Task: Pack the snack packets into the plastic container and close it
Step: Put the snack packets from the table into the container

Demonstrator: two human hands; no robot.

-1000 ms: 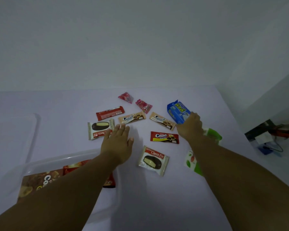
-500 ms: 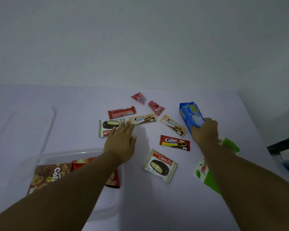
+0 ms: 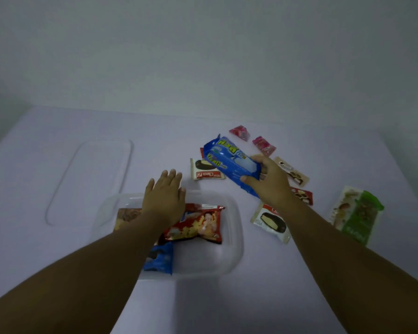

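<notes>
My right hand point(image 3: 269, 179) grips a blue snack packet point(image 3: 229, 160) and holds it lifted above the table, right of the clear plastic container point(image 3: 234, 237). The container holds a red packet point(image 3: 198, 225), a brown packet point(image 3: 127, 216) and a small blue packet point(image 3: 161, 259). My left hand point(image 3: 164, 198) hovers flat with straight fingers over the container's far rim. Loose on the table lie two Choco Pie packets point(image 3: 204, 169) point(image 3: 270, 222), cream-biscuit packets point(image 3: 293, 173) point(image 3: 303, 195), two pink-red candies point(image 3: 239, 131) point(image 3: 263, 145) and a green packet point(image 3: 355, 213).
The clear lid point(image 3: 92, 179) lies flat on the table to the left of the container. The white table point(image 3: 58, 261) ends at a pale wall behind. A dark gap shows past the table's right edge.
My right hand has lifted the blue packet and carried it left toward the container. My left hand has drawn back over the container's rim. The view has shifted left.
</notes>
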